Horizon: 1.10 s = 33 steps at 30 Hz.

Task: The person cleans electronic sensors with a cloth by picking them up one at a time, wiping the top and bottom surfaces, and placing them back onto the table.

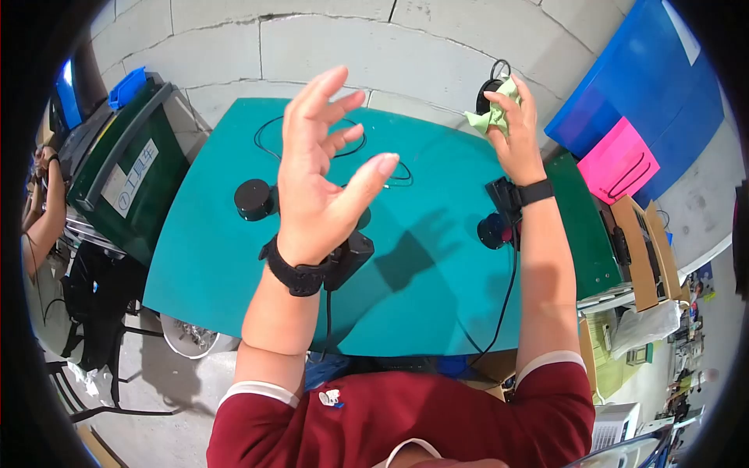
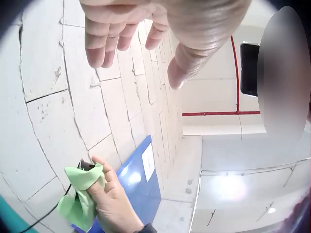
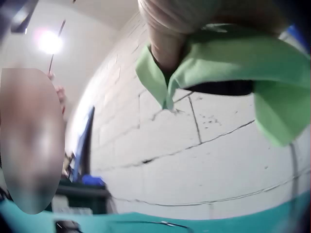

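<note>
My left hand [image 1: 355, 125] is raised above the teal table [image 1: 211, 257], palm turned sideways, its fingers spread and holding nothing. In the left wrist view the left hand [image 2: 141, 58] hangs open at the top of the frame. My right hand [image 1: 511, 109] is lifted toward the far wall and pinches a green cloth [image 1: 491, 117] against a black corded object [image 1: 489, 84]. The right wrist view shows the thumb [image 3: 167, 43] pressed into the green cloth [image 3: 233, 53], which wraps the black object [image 3: 223, 87]. The left wrist view also catches the cloth [image 2: 80, 199].
On the table lie a black cylinder [image 1: 253, 199], a second dark round piece [image 1: 493, 231] and a thin black cable [image 1: 269, 144]. A green bin [image 1: 125, 171] stands left. A blue board [image 1: 647, 86], a pink bag [image 1: 618, 162] and cardboard boxes [image 1: 644, 249] are right.
</note>
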### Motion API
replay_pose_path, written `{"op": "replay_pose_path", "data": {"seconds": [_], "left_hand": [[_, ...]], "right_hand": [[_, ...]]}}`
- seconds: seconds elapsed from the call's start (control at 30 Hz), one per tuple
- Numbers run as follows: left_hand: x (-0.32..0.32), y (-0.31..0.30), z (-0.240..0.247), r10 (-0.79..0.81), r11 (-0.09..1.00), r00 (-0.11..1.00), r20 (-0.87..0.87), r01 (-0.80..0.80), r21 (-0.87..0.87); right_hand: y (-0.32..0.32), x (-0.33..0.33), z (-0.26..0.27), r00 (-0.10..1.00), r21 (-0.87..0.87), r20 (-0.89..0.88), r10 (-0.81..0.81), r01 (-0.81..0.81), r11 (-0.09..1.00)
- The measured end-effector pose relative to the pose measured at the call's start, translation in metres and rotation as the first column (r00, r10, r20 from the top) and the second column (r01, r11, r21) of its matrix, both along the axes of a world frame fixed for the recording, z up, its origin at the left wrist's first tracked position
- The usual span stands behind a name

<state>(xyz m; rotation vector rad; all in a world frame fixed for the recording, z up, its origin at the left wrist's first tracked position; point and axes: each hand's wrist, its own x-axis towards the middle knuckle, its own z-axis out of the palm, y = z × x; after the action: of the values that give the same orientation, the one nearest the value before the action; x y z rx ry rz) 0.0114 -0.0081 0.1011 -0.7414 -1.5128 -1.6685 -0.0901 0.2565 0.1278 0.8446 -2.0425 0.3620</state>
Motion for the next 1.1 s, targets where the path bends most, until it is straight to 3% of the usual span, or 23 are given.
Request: {"op": "replay_pose_path", "data": {"seconds": [0.17,0.23,0.47,0.57,0.87,0.93,1.1], "left_hand": [[0.002,-0.003,0.001,0.01,1.0,1.0,-0.007,-0.01,0.022],[0.002,-0.003,0.001,0.007,1.0,1.0,-0.017,-0.007,0.008],[0.004,-0.002,0.003,-0.019,1.0,1.0,0.001,0.019,0.021],[0.005,-0.001,0.003,-0.007,1.0,1.0,0.012,0.007,-0.01],[0.005,-0.005,0.003,0.004,1.0,1.0,0.004,-0.003,-0.008],[0.005,-0.005,0.003,0.001,1.0,1.0,-0.002,-0.001,-0.007],[0.005,-0.006,0.003,-0.013,1.0,1.0,-0.013,0.013,-0.002]], "right_hand": [[0.011,0.0,-0.042,0.99,0.197,0.135,-0.05,0.023,0.98],[0.018,0.006,-0.068,0.909,0.269,0.413,-0.064,-0.055,0.961],[0.025,0.05,-0.113,0.663,0.304,0.734,-0.147,-0.128,0.944],[0.024,0.062,-0.12,0.595,0.297,0.786,-0.165,-0.129,0.946],[0.04,0.062,-0.14,0.703,0.427,0.664,-0.255,-0.076,0.901],[0.044,0.063,-0.14,0.724,0.469,0.606,-0.33,0.01,0.883],[0.048,0.066,-0.141,0.731,0.433,0.61,-0.306,0.015,0.901]]}}
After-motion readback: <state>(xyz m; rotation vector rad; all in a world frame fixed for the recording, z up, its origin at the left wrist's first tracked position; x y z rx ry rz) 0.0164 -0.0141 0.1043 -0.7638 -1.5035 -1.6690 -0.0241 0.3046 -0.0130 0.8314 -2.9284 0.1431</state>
